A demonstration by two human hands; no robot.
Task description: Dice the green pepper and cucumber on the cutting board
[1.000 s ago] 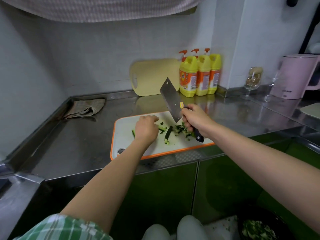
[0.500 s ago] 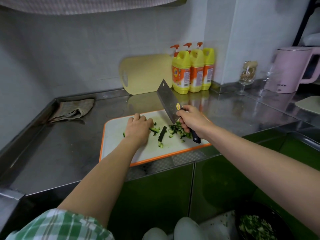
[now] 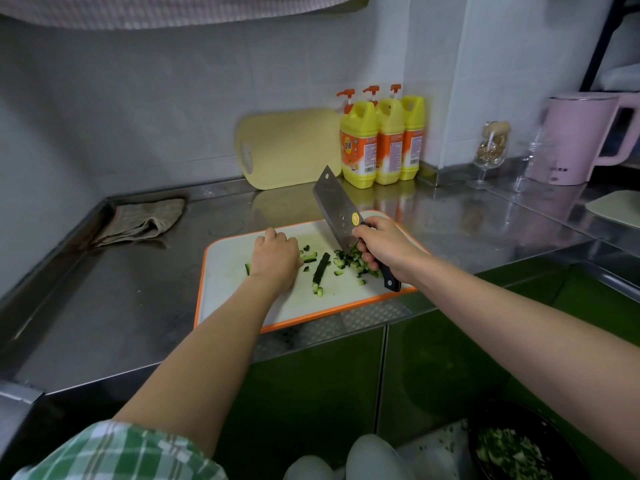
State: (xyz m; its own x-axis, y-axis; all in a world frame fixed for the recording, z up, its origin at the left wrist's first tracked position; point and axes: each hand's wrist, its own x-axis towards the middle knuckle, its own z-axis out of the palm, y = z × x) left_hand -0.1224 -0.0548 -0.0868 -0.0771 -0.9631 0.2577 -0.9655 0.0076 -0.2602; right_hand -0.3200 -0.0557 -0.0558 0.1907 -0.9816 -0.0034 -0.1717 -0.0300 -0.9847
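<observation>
Orange-rimmed white cutting board on the steel counter: left hand rests there, fingers bent, grip unclear. Dark green cucumber strip alongside, diced cucumber pile next, right hand clamped round the black-handled steel cleaver, blade tilted up.

A home kitchen: soap bottles and a kettle are standing along the steel counter's tiled back edge.
</observation>
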